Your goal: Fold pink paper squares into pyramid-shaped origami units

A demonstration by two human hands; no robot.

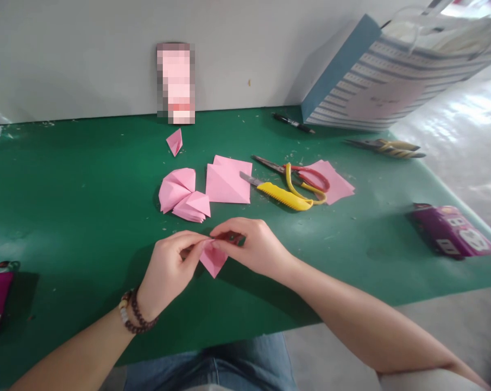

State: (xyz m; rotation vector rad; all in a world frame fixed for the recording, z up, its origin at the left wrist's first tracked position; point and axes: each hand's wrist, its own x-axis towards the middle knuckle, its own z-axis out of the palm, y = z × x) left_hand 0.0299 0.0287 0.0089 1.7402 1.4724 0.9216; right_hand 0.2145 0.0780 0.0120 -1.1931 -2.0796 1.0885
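Observation:
Between my two hands, above the green table, is a small piece of folded pink paper point(213, 263), its lower corner pointing toward me. My left hand point(176, 259) pinches its upper left edge. On the other side, my right hand point(251, 244) grips the upper right edge with thumb and fingers, which hide part of the fold. Just beyond my hands lie several folded pink paper pieces point(178, 190), bunched together. Flat pink paper squares point(228, 182) sit to their right. A single small folded pink piece point(175, 142) rests farther back.
Scissors with red and yellow handles point(306, 179) and a yellow-handled knife point(284, 195) lie across more pink sheets point(339, 182). Behind are a pen point(293, 123), pliers point(386, 147) and a striped paper bag point(363, 81). Purple packs point(453, 231) lie at both sides. A blurred-out upright object point(176, 81) leans against the wall.

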